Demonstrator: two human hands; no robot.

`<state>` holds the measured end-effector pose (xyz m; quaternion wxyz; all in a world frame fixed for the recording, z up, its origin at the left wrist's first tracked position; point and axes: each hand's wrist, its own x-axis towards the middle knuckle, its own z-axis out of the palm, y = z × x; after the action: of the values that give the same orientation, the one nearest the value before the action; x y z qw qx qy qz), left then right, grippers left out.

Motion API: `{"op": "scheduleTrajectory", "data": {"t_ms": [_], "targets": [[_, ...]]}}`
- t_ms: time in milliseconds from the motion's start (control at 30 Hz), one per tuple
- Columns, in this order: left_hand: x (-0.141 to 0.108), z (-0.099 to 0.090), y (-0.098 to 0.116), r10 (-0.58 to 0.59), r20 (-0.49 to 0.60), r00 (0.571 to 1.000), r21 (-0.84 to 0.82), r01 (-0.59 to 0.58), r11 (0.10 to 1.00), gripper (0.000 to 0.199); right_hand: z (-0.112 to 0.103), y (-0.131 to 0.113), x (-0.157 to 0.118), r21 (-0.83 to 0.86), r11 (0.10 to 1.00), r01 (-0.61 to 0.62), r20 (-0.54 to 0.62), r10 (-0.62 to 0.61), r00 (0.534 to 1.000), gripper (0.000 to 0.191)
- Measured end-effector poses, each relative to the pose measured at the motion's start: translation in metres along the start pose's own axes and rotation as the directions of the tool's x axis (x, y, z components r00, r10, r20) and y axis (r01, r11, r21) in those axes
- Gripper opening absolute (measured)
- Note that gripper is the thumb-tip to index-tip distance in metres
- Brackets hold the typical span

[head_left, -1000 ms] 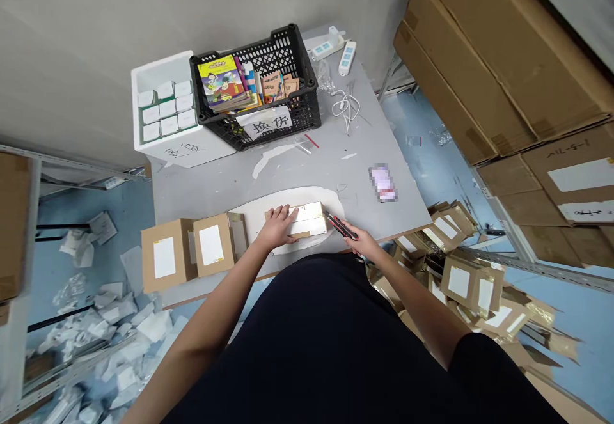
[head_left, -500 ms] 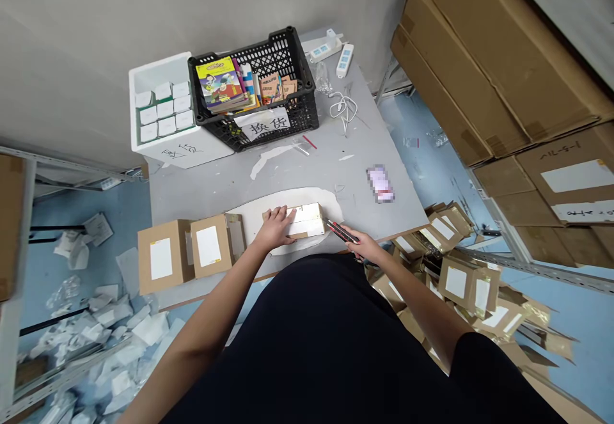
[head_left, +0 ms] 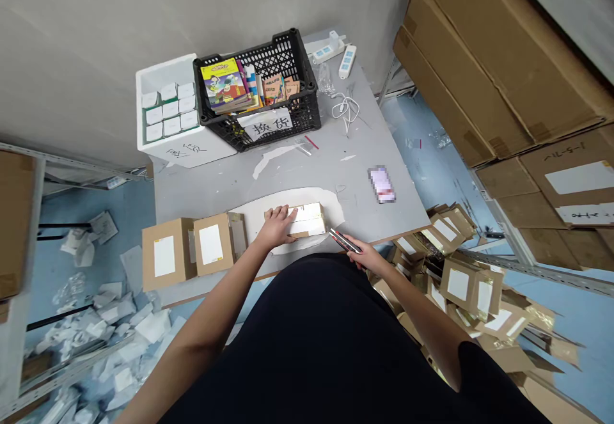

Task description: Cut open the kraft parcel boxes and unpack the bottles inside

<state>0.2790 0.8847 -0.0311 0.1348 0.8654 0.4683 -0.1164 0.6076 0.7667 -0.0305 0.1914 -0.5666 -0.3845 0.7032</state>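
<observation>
A small cardboard box with a white label over its top lies on a white patch near the table's front edge. My left hand grips its left end, fingers over the top and thumb at the near side. My right hand is closed around a red and black utility knife. The knife's tip points at the box's right end, slightly apart from it. Left of the box stand two brown cartons with white labels, one nearer and one farther left.
A black crate of books and a white foam box stand at the table's back. A phone, a white cable and power strips lie right. Opened cartons pile up on the right floor, crumpled paper on the left.
My right hand has drawn the knife slightly down and away from the box's right end. My left hand stays on the box. The view has shifted slightly.
</observation>
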Motion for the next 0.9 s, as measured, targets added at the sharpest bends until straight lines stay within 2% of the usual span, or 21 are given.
{"op": "scheduleTrajectory", "data": {"t_ms": [133, 233, 300, 367, 467, 567, 700, 800, 900], "targets": [[0.000, -0.001, 0.000, 0.008, -0.017, 1.000, -0.015, -0.008, 1.000, 0.099, 0.004, 0.013, -0.006, 0.044, 0.999, -0.016, -0.023, 0.017, 1.000, 0.072], [-0.001, 0.001, 0.000, -0.024, -0.049, 0.999, -0.019, 0.023, 1.000, 0.099, 0.008, 0.022, -0.003, 0.176, 0.984, 0.034, -0.154, -0.007, 0.988, 0.074], [-0.002, 0.003, 0.002, -0.052, -0.067, 0.996, -0.025, 0.051, 0.998, 0.100, 0.014, 0.022, 0.005, 0.313, 0.944, 0.108, -0.261, -0.024, 0.965, 0.075], [-0.003, 0.004, 0.004, -0.069, -0.080, 0.994, -0.035, 0.066, 0.997, 0.100, 0.022, 0.016, 0.019, 0.428, 0.888, 0.164, -0.312, -0.025, 0.950, 0.067], [-0.006, 0.004, 0.008, -0.105, -0.096, 0.990, -0.063, 0.099, 0.993, 0.096, 0.039, -0.003, 0.049, 0.532, 0.823, 0.198, -0.295, -0.039, 0.955, 0.050], [-0.009, 0.003, 0.012, -0.215, -0.109, 0.971, -0.114, 0.203, 0.973, 0.092, 0.053, -0.030, 0.081, 0.549, 0.801, 0.241, -0.297, -0.082, 0.951, 0.049], [-0.018, 0.006, 0.026, -0.378, -0.111, 0.919, -0.259, 0.340, 0.904, 0.079, 0.066, -0.071, 0.118, 0.446, 0.827, 0.342, -0.323, -0.208, 0.923, 0.048], [-0.030, 0.012, 0.040, -0.467, -0.066, 0.882, -0.397, 0.406, 0.823, 0.066, 0.072, -0.100, 0.142, 0.345, 0.836, 0.427, -0.289, -0.338, 0.896, 0.046], [-0.039, 0.014, 0.040, -0.506, -0.010, 0.862, -0.479, 0.440, 0.760, 0.054, 0.074, -0.116, 0.154, 0.260, 0.868, 0.422, -0.266, -0.356, 0.896, 0.047]]}}
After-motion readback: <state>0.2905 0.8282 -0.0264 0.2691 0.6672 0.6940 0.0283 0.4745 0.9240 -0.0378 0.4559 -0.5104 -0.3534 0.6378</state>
